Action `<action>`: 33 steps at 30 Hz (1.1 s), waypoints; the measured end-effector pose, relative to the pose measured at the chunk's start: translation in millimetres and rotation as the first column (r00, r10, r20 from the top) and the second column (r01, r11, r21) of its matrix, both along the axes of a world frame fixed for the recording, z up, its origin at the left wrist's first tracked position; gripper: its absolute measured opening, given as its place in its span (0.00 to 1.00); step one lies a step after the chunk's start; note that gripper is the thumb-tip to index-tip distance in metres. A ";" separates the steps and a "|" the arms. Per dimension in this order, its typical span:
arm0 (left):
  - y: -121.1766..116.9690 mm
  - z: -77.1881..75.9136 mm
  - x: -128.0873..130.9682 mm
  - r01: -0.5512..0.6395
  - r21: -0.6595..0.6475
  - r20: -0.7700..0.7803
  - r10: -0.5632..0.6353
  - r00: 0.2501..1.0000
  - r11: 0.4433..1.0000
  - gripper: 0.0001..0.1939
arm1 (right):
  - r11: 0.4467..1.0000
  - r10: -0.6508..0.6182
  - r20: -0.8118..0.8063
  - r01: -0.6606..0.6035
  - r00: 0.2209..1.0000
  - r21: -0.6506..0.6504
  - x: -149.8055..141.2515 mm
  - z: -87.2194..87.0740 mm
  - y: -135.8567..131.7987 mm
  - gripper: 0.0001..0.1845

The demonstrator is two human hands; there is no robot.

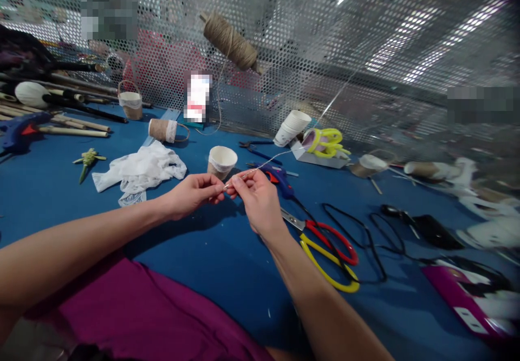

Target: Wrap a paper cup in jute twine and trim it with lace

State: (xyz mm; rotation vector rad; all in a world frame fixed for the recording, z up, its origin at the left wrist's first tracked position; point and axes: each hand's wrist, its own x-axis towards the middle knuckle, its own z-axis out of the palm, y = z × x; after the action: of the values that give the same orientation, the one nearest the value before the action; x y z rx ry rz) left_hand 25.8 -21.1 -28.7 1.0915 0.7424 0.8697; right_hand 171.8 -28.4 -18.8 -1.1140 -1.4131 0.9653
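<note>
Both hands are brought together above the blue table, pinching a thin, pale, shiny string point(273, 159). My left hand point(199, 193) grips its end between thumb and fingertips. Close beside it, my right hand point(257, 196) is closed on the same string, which runs from there up to the right toward a spool by the yellow-handled scissors point(328, 142). Just behind my fingers stands a paper cup point(222, 159) wrapped in twine with a white lace band. A blue glue gun point(280, 179) lies right behind my right hand, partly hidden by it.
Large scissors point(329, 247) with red and yellow handles lie right of my right forearm, near a black cable point(365, 231). White lace point(142, 169) is heaped at left. Twine-wrapped small baskets point(132, 107), stacked paper cups point(290, 128) and a twine spool point(230, 40) are along the mesh.
</note>
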 end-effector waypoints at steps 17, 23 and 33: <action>9.1 15.7 -18.7 0.249 0.560 -0.559 0.139 0.817 0.790 0.11 | 0.997 0.050 0.049 -0.047 0.998 -0.060 -2.6 1.8 -2.8 0.07; 10.1 17.6 -21.2 0.304 0.531 -0.603 0.100 0.792 0.791 0.10 | 0.994 0.066 0.044 -0.062 0.997 -0.093 -2.5 -1.1 -2.6 0.07; 10.3 15.6 -20.5 0.360 0.599 -0.684 0.223 0.694 0.715 0.11 | 0.992 0.061 0.066 -0.053 0.996 -0.116 -4.2 -1.9 -2.3 0.06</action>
State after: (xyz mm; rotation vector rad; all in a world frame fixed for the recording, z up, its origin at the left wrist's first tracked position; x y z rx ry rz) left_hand 5.3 -10.7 -13.2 2.2427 1.0318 0.6238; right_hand 167.6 -30.6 -20.7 -1.2069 -1.4678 1.0680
